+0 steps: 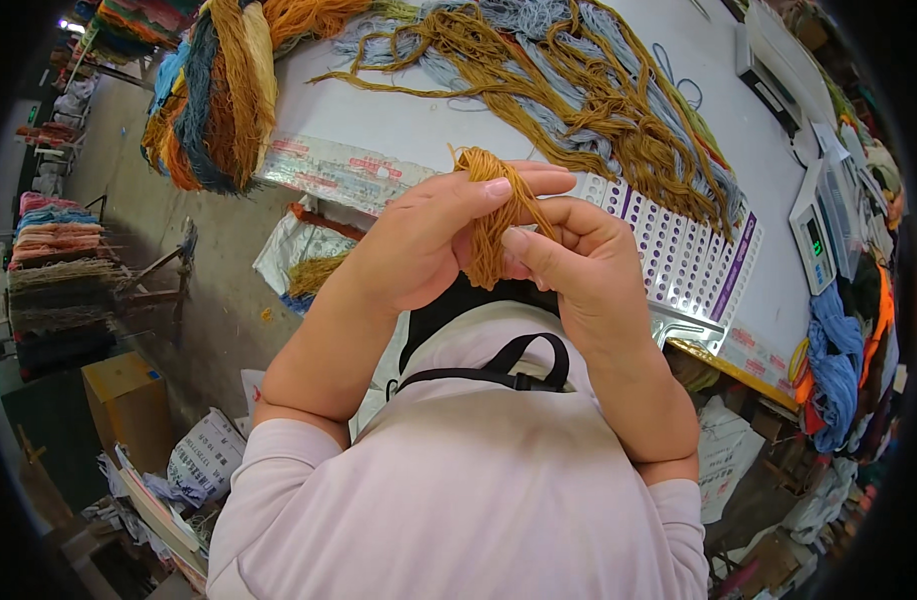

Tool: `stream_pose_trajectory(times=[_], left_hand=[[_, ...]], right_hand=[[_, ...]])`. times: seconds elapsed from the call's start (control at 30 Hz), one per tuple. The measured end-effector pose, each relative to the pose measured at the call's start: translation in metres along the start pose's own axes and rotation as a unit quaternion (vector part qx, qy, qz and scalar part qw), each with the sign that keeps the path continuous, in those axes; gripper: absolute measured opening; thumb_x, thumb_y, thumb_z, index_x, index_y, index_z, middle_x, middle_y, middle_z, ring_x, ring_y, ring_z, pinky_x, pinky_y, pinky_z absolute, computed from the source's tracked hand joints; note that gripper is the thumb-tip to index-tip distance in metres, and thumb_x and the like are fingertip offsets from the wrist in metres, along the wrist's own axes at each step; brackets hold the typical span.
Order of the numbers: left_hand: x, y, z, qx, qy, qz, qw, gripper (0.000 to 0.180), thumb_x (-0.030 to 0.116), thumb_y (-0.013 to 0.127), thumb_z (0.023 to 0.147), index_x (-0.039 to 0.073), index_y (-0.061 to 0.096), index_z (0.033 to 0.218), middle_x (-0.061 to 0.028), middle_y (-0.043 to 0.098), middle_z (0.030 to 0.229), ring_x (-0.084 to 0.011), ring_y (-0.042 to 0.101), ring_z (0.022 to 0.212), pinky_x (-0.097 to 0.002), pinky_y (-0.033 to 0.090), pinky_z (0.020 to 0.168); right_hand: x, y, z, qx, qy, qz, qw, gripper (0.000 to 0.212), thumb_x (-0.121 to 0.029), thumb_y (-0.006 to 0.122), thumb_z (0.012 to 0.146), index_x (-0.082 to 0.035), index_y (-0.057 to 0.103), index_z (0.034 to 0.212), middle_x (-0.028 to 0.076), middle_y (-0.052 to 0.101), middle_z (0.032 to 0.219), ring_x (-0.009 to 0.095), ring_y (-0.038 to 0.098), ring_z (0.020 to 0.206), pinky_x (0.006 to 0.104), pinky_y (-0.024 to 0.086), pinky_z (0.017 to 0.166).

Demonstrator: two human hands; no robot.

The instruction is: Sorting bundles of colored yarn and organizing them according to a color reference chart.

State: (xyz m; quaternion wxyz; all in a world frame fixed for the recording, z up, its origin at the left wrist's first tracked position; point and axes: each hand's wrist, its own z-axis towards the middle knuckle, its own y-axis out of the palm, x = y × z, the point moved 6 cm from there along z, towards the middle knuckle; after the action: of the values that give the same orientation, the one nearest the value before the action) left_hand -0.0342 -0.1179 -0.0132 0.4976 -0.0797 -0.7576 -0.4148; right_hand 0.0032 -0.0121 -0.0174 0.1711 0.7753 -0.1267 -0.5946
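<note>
Both hands meet in front of my chest, just over the near edge of the table. A small bundle of golden-orange yarn (492, 225) hangs in my left hand (424, 225), pinned under the thumb, its strands looped over the fingers. My right hand (584, 245) pinches at the right side of the same bundle with thumb and forefinger. Its remaining fingers curl in behind and are partly hidden. Beyond the hands, a tangled heap of brown and grey-blue yarn (589, 95) lies spread on the white table (329, 95).
A white perforated board (679, 260) lies at the table's near right edge. Farther right stands a scale (814, 230) with a lit display. Coloured yarn hanks (219, 100) hang over the left table edge. Racks of yarn (59, 260) and a cardboard box (129, 405) stand on the left.
</note>
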Motion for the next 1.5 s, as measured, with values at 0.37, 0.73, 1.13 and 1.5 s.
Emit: stream_pose_trajectory(times=[0.37,0.73,1.13,1.5], left_hand=[[-0.001,-0.003,0.000,-0.007,0.003,-0.027,1.000,0.054,0.027,0.036,0.094,-0.013,0.042,0.129,-0.0192,0.051,0.130,-0.0245,0.056,0.112,-0.0350,0.041,0.097],[0.002,-0.004,-0.001,-0.009,0.015,-0.014,1.000,0.053,0.027,0.036,0.094,-0.013,0.044,0.128,-0.0198,0.052,0.128,-0.0243,0.055,0.113,-0.0351,0.041,0.098],[0.007,-0.011,-0.006,-0.012,0.019,-0.043,0.999,0.039,0.012,0.053,0.090,-0.009,0.050,0.123,-0.0152,0.064,0.106,-0.0195,0.063,0.097,-0.0323,0.049,0.087],[0.004,-0.010,-0.003,0.001,0.027,-0.005,1.000,0.041,0.008,0.057,0.087,-0.008,0.051,0.124,-0.0138,0.065,0.103,-0.0180,0.064,0.094,-0.0309,0.049,0.086]], right_hand=[[0.007,-0.001,0.002,-0.008,-0.001,0.044,0.999,0.017,-0.001,0.066,0.082,0.003,0.063,0.098,0.007,0.066,0.086,0.010,0.063,0.075,0.0249,0.054,0.072],[0.010,-0.003,0.002,0.023,-0.011,0.035,0.999,0.011,-0.002,0.066,0.082,0.004,0.064,0.091,0.000,0.062,0.075,0.003,0.054,0.065,0.0179,0.043,0.060],[0.003,0.000,-0.002,-0.012,-0.011,0.071,0.997,0.009,-0.001,0.064,0.084,0.003,0.060,0.091,0.005,0.064,0.081,0.005,0.059,0.071,0.0187,0.049,0.069],[0.001,-0.004,-0.004,-0.033,-0.027,0.100,0.994,0.009,-0.001,0.064,0.084,0.003,0.060,0.091,0.006,0.065,0.084,0.007,0.061,0.075,0.0202,0.051,0.073]])
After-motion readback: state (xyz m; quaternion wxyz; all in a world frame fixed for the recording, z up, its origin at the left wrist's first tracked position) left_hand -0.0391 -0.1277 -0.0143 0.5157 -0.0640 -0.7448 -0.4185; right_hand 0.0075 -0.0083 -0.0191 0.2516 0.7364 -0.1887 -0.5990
